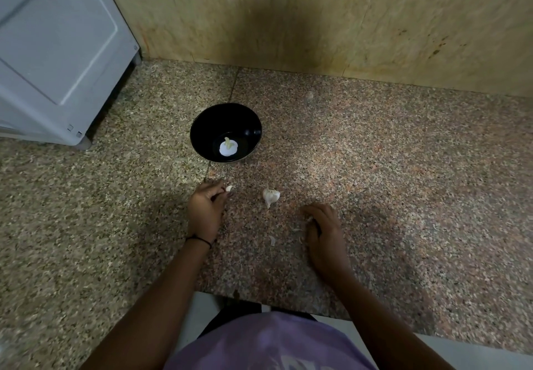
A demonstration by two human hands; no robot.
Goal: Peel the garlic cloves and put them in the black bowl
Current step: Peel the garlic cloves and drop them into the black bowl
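Note:
A black bowl stands on the speckled granite counter, with one pale peeled clove lying at its bottom. Just below the bowl, my left hand pinches a small white garlic clove at its fingertips. A partly broken garlic bulb lies on the counter to the right of that clove, apart from both hands. My right hand rests on the counter below and right of the bulb, fingers curled downward; whether it holds anything is hidden.
Bits of papery garlic skin lie between my hands. A grey-white appliance stands at the back left. A beige stone wall closes the counter's far side. The counter's front edge is near my body.

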